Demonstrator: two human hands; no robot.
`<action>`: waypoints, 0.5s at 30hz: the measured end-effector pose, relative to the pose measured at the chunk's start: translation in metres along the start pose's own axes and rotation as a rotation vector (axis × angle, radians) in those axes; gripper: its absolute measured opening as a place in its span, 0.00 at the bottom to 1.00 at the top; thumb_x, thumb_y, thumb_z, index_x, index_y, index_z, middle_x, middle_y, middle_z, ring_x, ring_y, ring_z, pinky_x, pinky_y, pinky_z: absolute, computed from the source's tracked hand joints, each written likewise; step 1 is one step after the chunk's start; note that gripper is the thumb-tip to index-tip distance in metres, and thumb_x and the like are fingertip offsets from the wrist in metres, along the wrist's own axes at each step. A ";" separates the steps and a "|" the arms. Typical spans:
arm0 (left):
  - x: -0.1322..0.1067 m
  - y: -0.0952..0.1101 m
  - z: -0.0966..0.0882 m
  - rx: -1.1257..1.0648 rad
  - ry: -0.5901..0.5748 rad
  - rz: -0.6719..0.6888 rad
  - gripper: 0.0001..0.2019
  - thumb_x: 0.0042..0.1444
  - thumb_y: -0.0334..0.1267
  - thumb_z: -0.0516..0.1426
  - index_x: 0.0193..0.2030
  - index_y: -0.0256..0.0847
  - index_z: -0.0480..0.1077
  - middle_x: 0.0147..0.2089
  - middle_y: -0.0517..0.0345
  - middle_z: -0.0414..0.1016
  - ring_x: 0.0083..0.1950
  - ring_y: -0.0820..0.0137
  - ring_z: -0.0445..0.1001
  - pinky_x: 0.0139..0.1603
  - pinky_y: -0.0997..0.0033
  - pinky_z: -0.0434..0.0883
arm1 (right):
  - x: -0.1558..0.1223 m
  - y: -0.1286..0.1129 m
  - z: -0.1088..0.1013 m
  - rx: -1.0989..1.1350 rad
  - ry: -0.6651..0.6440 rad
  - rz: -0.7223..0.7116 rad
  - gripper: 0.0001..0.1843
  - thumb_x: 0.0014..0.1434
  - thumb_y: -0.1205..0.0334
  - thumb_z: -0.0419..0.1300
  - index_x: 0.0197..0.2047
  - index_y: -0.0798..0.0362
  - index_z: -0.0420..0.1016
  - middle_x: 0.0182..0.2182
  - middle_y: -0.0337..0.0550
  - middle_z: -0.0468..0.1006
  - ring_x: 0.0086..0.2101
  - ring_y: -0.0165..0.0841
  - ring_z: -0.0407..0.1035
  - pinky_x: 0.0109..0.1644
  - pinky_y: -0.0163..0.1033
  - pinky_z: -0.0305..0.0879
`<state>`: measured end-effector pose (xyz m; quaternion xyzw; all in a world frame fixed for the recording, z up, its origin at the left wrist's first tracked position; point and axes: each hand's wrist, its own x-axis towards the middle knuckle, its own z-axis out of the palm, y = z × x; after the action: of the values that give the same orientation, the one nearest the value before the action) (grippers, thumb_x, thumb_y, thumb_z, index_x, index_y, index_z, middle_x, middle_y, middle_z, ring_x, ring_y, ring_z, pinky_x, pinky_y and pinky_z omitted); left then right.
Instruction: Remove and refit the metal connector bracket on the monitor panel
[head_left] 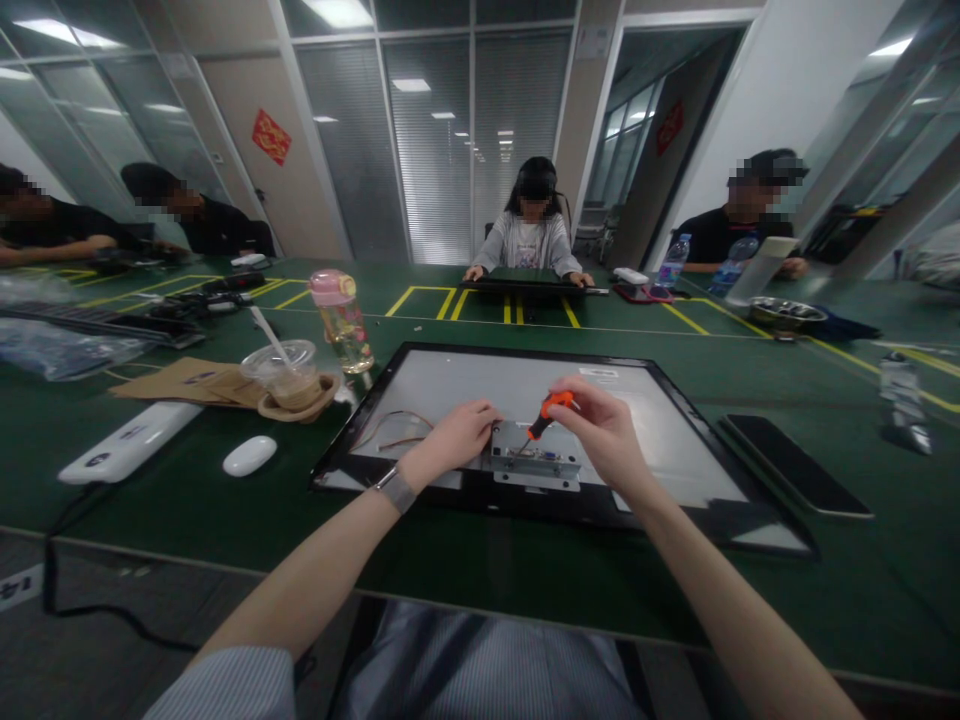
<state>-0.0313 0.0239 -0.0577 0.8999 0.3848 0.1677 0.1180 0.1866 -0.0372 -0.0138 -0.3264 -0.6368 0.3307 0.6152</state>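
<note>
A screwdriver with an orange and black handle is pinched in my right hand. It tilts, its tip pointing down at a silver metal bracket with connector ports; whether the tip sits in a screw I cannot make out. Bent fingers of my left hand grip the bracket's left end, the thumb hidden. Both hands are over a display panel lying back side up, with a grey-white back and a black frame. Thin brown wires lie on the panel, left of my left hand.
On the green table, left of the panel, are an iced drink cup, a pink-lidged bottle, a white earbud case and a white power strip. A phone lies right. A metal bowl stands farther back. Several people sit around.
</note>
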 end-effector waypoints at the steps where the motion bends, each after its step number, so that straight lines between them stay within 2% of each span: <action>1: 0.000 -0.001 0.001 0.000 0.002 -0.002 0.16 0.65 0.28 0.48 0.53 0.42 0.72 0.52 0.52 0.73 0.54 0.64 0.72 0.59 0.65 0.69 | 0.000 0.000 0.000 -0.001 0.018 -0.020 0.07 0.54 0.61 0.70 0.38 0.44 0.82 0.35 0.40 0.75 0.37 0.35 0.72 0.43 0.44 0.73; 5: 0.000 0.000 0.000 0.008 0.007 0.011 0.16 0.64 0.28 0.48 0.53 0.41 0.72 0.51 0.51 0.73 0.54 0.64 0.72 0.59 0.65 0.69 | 0.000 -0.003 0.001 0.049 0.013 -0.011 0.02 0.57 0.59 0.67 0.35 0.45 0.82 0.35 0.40 0.74 0.38 0.36 0.72 0.43 0.44 0.72; 11: 0.001 0.006 -0.004 0.036 -0.023 0.001 0.16 0.64 0.27 0.48 0.52 0.40 0.72 0.52 0.50 0.73 0.53 0.64 0.72 0.58 0.65 0.69 | 0.000 -0.004 0.004 0.295 -0.088 0.142 0.11 0.63 0.50 0.63 0.46 0.42 0.81 0.39 0.42 0.81 0.42 0.38 0.76 0.53 0.50 0.70; 15: 0.000 0.005 -0.003 0.022 -0.005 0.011 0.16 0.64 0.27 0.48 0.52 0.40 0.72 0.51 0.51 0.73 0.54 0.64 0.72 0.59 0.65 0.69 | 0.000 0.000 0.003 0.248 -0.072 0.094 0.06 0.61 0.53 0.65 0.40 0.43 0.81 0.41 0.41 0.79 0.44 0.38 0.74 0.53 0.48 0.69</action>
<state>-0.0286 0.0208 -0.0535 0.9037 0.3815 0.1617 0.1080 0.1837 -0.0371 -0.0133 -0.2650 -0.5969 0.4468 0.6114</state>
